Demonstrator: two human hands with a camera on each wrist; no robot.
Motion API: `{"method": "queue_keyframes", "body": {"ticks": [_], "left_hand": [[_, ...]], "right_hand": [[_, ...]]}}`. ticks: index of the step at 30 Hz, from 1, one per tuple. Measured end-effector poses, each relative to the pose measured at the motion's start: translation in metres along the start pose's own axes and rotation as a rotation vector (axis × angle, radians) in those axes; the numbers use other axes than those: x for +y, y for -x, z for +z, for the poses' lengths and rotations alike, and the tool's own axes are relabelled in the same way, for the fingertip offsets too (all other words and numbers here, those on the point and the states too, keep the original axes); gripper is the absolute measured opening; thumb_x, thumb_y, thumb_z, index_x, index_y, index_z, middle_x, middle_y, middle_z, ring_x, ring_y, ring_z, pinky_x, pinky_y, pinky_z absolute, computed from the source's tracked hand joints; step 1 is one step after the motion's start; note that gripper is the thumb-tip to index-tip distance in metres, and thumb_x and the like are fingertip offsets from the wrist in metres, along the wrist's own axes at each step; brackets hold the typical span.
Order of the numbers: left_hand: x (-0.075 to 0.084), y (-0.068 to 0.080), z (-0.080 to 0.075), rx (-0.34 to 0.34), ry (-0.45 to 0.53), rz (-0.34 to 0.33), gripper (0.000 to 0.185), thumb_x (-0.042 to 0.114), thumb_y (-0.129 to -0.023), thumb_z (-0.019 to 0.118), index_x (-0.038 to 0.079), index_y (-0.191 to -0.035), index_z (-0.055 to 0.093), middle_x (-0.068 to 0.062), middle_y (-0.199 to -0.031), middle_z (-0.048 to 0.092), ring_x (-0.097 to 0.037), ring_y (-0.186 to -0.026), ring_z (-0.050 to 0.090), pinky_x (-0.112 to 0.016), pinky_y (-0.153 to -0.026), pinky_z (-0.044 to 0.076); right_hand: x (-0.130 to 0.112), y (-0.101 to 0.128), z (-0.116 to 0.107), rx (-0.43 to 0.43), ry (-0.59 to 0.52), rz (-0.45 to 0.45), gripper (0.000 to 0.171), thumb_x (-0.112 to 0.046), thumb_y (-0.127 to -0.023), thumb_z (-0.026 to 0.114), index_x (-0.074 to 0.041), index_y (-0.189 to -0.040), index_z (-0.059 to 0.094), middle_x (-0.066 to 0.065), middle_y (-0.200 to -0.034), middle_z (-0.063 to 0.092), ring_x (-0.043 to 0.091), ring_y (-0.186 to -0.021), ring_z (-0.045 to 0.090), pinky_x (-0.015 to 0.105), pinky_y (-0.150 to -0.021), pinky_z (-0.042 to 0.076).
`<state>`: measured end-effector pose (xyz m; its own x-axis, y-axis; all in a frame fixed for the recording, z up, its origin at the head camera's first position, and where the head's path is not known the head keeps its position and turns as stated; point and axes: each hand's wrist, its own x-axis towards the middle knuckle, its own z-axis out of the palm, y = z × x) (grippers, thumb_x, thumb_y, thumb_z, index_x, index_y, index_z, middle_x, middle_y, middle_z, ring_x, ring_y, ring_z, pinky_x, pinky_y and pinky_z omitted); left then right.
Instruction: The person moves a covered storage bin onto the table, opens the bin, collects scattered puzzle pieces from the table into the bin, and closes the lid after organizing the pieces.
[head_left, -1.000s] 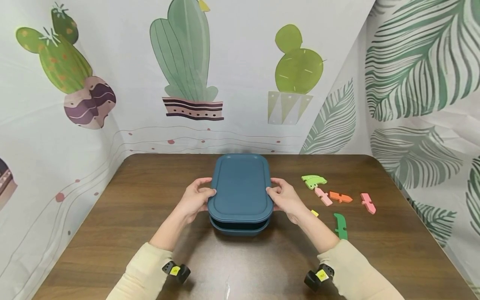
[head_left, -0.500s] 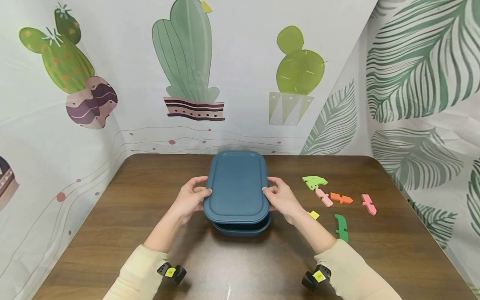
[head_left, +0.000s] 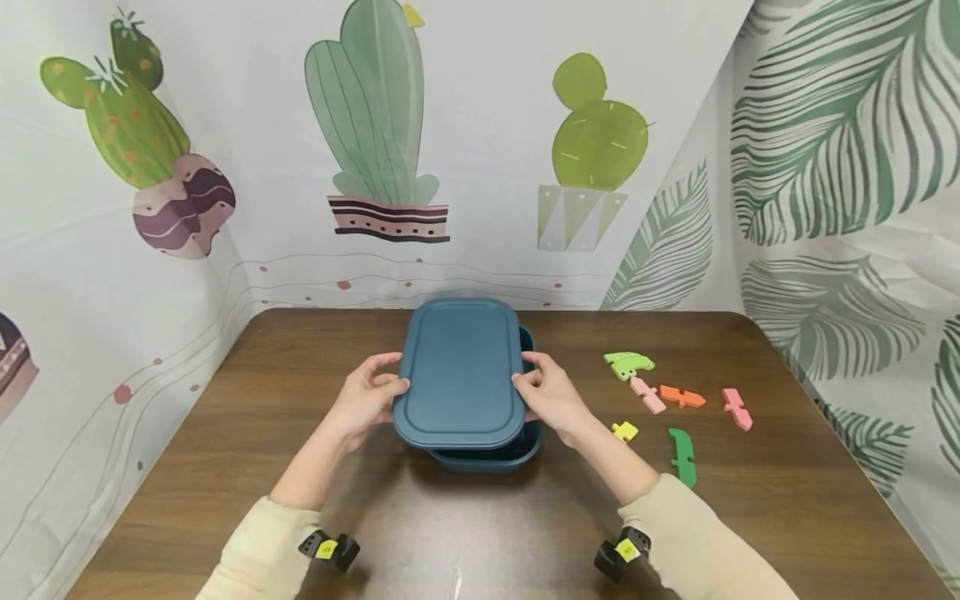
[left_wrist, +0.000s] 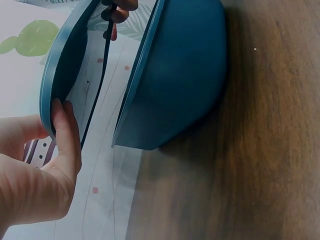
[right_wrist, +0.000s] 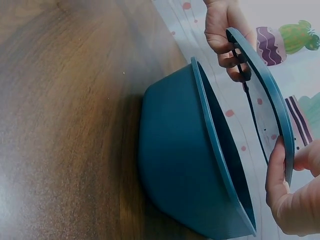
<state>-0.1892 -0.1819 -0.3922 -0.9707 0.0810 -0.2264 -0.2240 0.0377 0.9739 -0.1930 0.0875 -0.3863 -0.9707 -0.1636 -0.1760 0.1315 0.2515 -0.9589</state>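
Note:
A blue rectangular lid (head_left: 459, 375) is held level above a matching deep box (right_wrist: 175, 145) that stands on the table. My left hand (head_left: 363, 400) pinches the lid's left edge, thumb on top and fingers beneath. On the opposite long side my right hand (head_left: 553, 396) pinches the edge the same way. Both wrist views show a gap between the lid and the box rim (left_wrist: 137, 75). Seen from the head, the lid sits left of the box, baring its right rim and part of its dark inside. The rest of the inside is hidden.
Right of the box lie several flat toy pieces: light green (head_left: 628, 363), pink (head_left: 648, 394), orange (head_left: 682, 395), another pink one (head_left: 737, 407), yellow (head_left: 625, 431) and dark green (head_left: 682, 457). A cactus-print cloth (head_left: 495, 167) hangs behind the brown table (head_left: 247, 433).
Both hands have carried the lid leftward and slightly away from me, uncovering the box's right side. The yellow piece, partly hidden by my right arm before, now shows more. The box has stayed put.

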Motion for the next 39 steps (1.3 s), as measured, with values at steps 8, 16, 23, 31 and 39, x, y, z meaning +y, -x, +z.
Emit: {"method": "queue_keyframes", "body": {"ticks": [8,16,23,31,39], "left_hand": [[0.001,0.004,-0.008,0.007,-0.023,0.009,0.053,0.004,-0.088,0.055,0.01,-0.137,0.034,-0.002,-0.092,0.06,-0.013,-0.065,0.062,-0.031,-0.06,0.055],[0.002,0.008,-0.017,0.006,-0.045,0.023,0.054,0.004,-0.088,0.056,0.009,-0.137,0.034,-0.003,-0.092,0.06,-0.014,-0.066,0.062,-0.032,-0.061,0.055],[0.003,0.012,-0.025,0.002,-0.071,0.035,0.054,0.004,-0.089,0.055,0.007,-0.138,0.033,-0.003,-0.092,0.059,-0.013,-0.067,0.062,-0.032,-0.061,0.055],[0.002,0.018,-0.035,0.019,-0.104,0.051,0.054,0.005,-0.09,0.054,0.006,-0.139,0.031,-0.003,-0.093,0.06,-0.012,-0.067,0.063,-0.032,-0.061,0.055],[-0.001,0.022,-0.046,0.031,-0.125,0.062,0.055,0.006,-0.09,0.055,0.008,-0.139,0.031,-0.001,-0.093,0.061,-0.012,-0.067,0.062,-0.033,-0.062,0.056]], "right_hand": [[-0.003,0.0,0.007,0.001,0.023,-0.006,0.052,-0.015,-0.092,0.053,-0.006,-0.139,0.032,0.012,-0.093,0.06,0.015,-0.066,0.06,0.033,-0.059,0.056],[-0.003,-0.001,0.016,0.02,0.052,-0.026,0.051,-0.015,-0.092,0.054,-0.008,-0.138,0.034,0.011,-0.09,0.061,0.015,-0.062,0.06,0.032,-0.056,0.056],[-0.004,-0.001,0.024,0.01,0.062,-0.047,0.051,-0.015,-0.091,0.054,-0.008,-0.138,0.034,0.012,-0.09,0.061,0.016,-0.06,0.062,0.031,-0.055,0.056],[-0.007,-0.001,0.034,-0.002,0.072,-0.062,0.05,-0.016,-0.092,0.055,-0.008,-0.137,0.034,0.011,-0.09,0.06,0.015,-0.058,0.061,0.03,-0.054,0.055],[-0.012,0.0,0.043,-0.012,0.1,-0.083,0.049,-0.015,-0.092,0.054,-0.006,-0.136,0.035,0.011,-0.089,0.061,0.015,-0.054,0.06,0.029,-0.052,0.055]]}}
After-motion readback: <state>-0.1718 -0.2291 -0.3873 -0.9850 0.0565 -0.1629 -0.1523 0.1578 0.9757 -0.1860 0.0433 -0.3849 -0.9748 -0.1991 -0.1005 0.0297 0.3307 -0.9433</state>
